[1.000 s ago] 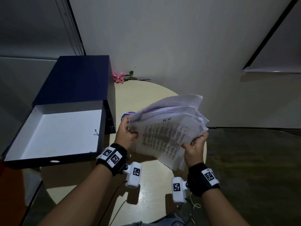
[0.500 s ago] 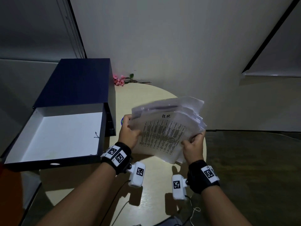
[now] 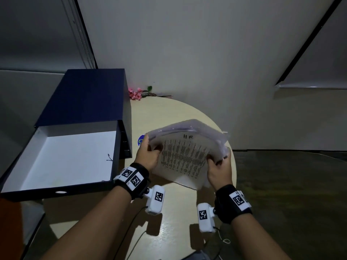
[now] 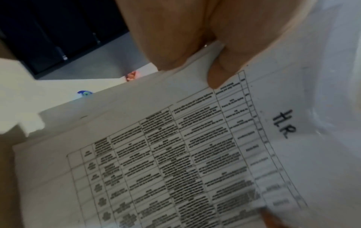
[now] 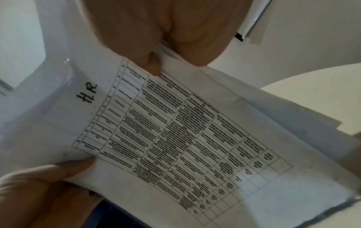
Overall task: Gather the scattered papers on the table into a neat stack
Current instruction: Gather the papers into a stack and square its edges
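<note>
A loose bundle of papers (image 3: 185, 154) is held up above the round beige table (image 3: 165, 113), tilted toward me. Its front sheet carries a printed table and a handwritten "H.R." (image 4: 284, 123) (image 5: 87, 94). My left hand (image 3: 148, 154) grips the bundle's left edge, thumb (image 4: 220, 77) on the front sheet. My right hand (image 3: 218, 166) grips the right edge, thumb (image 5: 154, 67) pressed on the front. The sheets' edges are uneven at the bottom and right (image 5: 312, 123).
An open dark blue box (image 3: 62, 190) with a white inside and raised lid (image 3: 84, 94) stands at the table's left. Pink flowers (image 3: 136, 92) lie at the far edge by the wall. A small blue-and-white item (image 3: 140, 142) peeks out behind the left hand.
Both hands have brought the bundle lower and closer together, and the fanned sheets have been squeezed into a tighter pile. The "H.R." sheet now faces me.
</note>
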`<move>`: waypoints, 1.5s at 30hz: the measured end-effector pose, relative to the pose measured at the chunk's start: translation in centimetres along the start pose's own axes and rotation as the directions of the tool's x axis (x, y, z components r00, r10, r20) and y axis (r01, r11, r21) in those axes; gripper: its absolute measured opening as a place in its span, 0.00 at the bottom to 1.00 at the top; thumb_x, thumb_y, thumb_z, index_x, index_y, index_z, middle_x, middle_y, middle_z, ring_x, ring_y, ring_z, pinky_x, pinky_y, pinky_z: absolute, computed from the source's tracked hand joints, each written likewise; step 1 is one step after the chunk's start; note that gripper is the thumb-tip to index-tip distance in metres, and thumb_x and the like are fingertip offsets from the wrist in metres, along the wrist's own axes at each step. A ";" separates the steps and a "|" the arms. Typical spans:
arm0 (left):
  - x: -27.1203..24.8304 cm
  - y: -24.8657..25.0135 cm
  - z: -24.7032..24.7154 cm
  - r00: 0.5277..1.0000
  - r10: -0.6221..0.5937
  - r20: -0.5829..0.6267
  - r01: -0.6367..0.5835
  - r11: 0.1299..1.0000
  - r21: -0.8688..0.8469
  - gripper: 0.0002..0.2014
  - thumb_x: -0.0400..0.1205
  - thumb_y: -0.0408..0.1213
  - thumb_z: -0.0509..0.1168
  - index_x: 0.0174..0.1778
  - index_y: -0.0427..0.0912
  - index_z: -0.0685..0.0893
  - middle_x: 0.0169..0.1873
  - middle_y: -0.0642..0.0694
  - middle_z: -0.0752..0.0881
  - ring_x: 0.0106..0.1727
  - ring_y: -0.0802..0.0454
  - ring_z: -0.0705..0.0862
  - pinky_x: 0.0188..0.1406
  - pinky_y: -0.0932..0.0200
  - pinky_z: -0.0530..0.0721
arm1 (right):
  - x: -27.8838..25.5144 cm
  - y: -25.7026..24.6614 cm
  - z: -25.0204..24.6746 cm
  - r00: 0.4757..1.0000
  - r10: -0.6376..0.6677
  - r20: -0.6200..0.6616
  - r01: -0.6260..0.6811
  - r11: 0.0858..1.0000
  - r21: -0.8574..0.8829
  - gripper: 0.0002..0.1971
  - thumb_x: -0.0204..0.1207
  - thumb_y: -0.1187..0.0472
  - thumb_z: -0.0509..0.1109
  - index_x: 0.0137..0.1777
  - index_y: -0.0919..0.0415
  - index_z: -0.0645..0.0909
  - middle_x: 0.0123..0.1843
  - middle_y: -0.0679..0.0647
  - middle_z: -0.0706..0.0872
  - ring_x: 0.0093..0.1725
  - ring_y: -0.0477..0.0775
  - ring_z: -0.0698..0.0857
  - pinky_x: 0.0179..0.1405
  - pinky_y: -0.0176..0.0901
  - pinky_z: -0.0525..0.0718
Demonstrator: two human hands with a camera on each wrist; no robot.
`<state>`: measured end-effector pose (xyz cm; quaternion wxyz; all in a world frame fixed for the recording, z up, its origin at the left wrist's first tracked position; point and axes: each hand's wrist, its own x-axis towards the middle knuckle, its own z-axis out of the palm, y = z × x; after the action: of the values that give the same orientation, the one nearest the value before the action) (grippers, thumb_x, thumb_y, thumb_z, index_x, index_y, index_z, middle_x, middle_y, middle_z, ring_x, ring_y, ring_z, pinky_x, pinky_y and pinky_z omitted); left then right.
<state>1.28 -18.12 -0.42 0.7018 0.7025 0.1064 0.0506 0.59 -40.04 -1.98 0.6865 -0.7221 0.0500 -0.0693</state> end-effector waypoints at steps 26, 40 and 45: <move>0.2 -1.9 -0.7 0.990 -0.124 -0.065 0.122 0.992 -0.031 0.47 0.64 0.38 0.77 0.80 0.49 0.64 0.68 0.41 0.81 0.68 0.45 0.81 0.67 0.38 0.81 | 0.5 1.4 0.6 0.996 0.038 0.077 -0.032 0.997 -0.075 0.36 0.77 0.78 0.68 0.71 0.42 0.60 0.66 0.57 0.82 0.67 0.52 0.83 0.67 0.53 0.84; -0.9 0.7 -0.2 0.978 0.202 -0.056 -0.209 0.955 -0.211 0.29 0.64 0.47 0.79 0.58 0.56 0.74 0.58 0.41 0.80 0.59 0.43 0.84 0.54 0.45 0.88 | 0.0 -0.7 0.3 0.994 -0.106 -0.026 0.107 0.994 0.017 0.29 0.73 0.56 0.81 0.64 0.34 0.69 0.64 0.51 0.82 0.60 0.43 0.85 0.53 0.38 0.88; -0.6 1.9 0.4 0.975 0.166 -0.149 -0.201 0.943 -0.266 0.26 0.64 0.56 0.78 0.53 0.53 0.78 0.51 0.45 0.84 0.52 0.45 0.86 0.50 0.43 0.87 | 0.8 -2.8 1.8 0.987 -0.081 -0.136 0.098 0.987 0.128 0.37 0.61 0.34 0.82 0.64 0.53 0.75 0.61 0.60 0.86 0.58 0.61 0.89 0.56 0.66 0.89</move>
<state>0.99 -18.67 1.51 0.7782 0.5986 0.0758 0.1740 1.61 -38.21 0.72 0.7251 -0.6696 0.0575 -0.1504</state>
